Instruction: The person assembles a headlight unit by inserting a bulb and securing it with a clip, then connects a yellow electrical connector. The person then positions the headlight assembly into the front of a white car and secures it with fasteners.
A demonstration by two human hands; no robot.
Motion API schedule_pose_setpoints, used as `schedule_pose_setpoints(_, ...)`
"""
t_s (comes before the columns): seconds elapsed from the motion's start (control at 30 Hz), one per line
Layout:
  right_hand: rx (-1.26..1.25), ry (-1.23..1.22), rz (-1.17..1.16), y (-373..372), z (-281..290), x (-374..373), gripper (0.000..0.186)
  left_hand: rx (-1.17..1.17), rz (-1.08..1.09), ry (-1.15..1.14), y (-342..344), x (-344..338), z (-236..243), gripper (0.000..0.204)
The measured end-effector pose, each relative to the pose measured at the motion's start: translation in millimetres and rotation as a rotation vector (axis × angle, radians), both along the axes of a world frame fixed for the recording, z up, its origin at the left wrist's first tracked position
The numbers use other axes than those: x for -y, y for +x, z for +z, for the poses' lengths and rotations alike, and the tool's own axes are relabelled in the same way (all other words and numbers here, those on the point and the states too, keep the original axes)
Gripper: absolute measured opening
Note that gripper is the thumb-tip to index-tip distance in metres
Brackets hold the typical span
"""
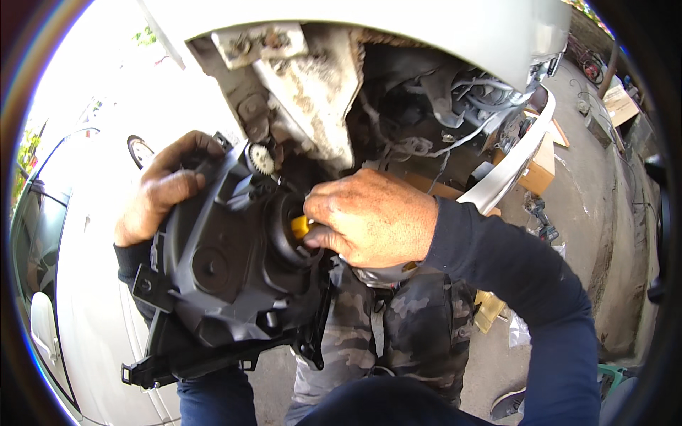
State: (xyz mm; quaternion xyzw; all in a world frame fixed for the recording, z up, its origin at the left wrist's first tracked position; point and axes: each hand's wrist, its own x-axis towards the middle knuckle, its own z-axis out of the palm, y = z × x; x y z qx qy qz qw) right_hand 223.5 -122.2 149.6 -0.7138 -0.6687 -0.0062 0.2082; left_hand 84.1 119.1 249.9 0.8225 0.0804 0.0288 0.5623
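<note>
A black plastic headlamp housing, back side up, is held above my camouflage-clad legs. My left hand is closed round its upper left edge, thumb on top. My right hand is closed on a small yellow piece inside the round opening on the housing's back, fingertips partly hidden in the rim. A white toothed adjuster wheel shows at the housing's top.
A white car's open front corner with wiring hangs above the housing. Another white car stands at left. At right, cardboard boxes, a power tool and a white plastic bag lie on concrete.
</note>
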Motion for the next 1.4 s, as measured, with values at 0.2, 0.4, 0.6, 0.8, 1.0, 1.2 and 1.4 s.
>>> schedule_pose_setpoints(0.2, -0.369, 0.671, -0.311, 5.4, -34.5, 45.1, 0.043, -0.027, 0.031, 0.043, -4.3, 6.8, 4.9, 0.047)
schedule_pose_setpoints(0.4, -1.128, 0.263, -0.539, -87.1, -184.7, 34.4, 0.045, 0.012, 0.022, 0.133, -8.8, 17.4, 7.2, 0.044)
schedule_pose_setpoints(0.6, -1.289, 0.324, -0.41, -128.1, -262.9, -8.0, 0.067, 0.028, 0.037, 0.281, -7.6, 18.7, 11.8, 0.041)
schedule_pose_setpoints(0.8, -0.906, 0.143, -0.497, -137.2, -261.5, -20.1, 0.064, 0.152, -0.051, 0.384, -12.5, 17.1, 12.5, 0.032)
schedule_pose_setpoints(1.0, -0.983, 0.062, -0.412, -113.6, -253.0, -14.6, 0.065, 0.244, -0.128, 0.569, -11.2, 19.5, 15.4, 0.03)
schedule_pose_setpoints(1.2, -0.942, 0.153, -0.388, -100.3, -268.2, -18.8, 0.051, 0.16, -0.031, 0.406, -13.6, 14.4, 12.2, 0.028)
schedule_pose_setpoints(1.4, -1.013, 0.282, -0.476, -112.8, -254.1, 4.9, 0.044, 0.161, -0.014, 0.375, 4.8, 17.4, 0.5, 0.028)
